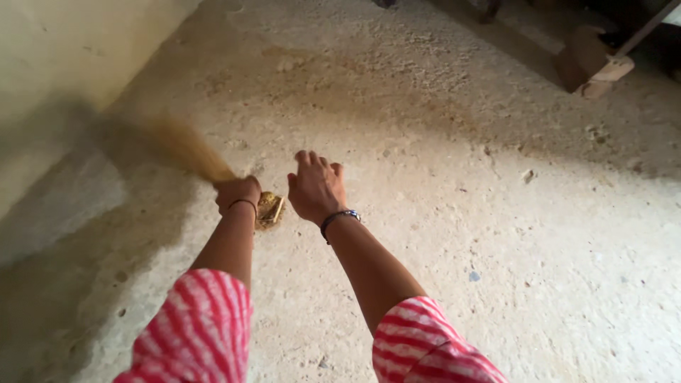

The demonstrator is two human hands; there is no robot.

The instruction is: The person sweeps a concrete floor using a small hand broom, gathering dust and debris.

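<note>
Below, the left hand [237, 193] gripped a straw broom [186, 147], blurred, its bristles angled toward the wall [64, 64] over the dusty concrete floor [496, 234]; just beside it the right hand [316, 188] hovered empty, fingers loosely spread.

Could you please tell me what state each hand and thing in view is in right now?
Left hand: closed around the broom handle.
Broom: held low, bristles blurred over the floor.
Right hand: open, empty, fingers spread.
Floor: rough, dusty, with scattered bits.
Wooden piece: lying at the far edge.
</note>
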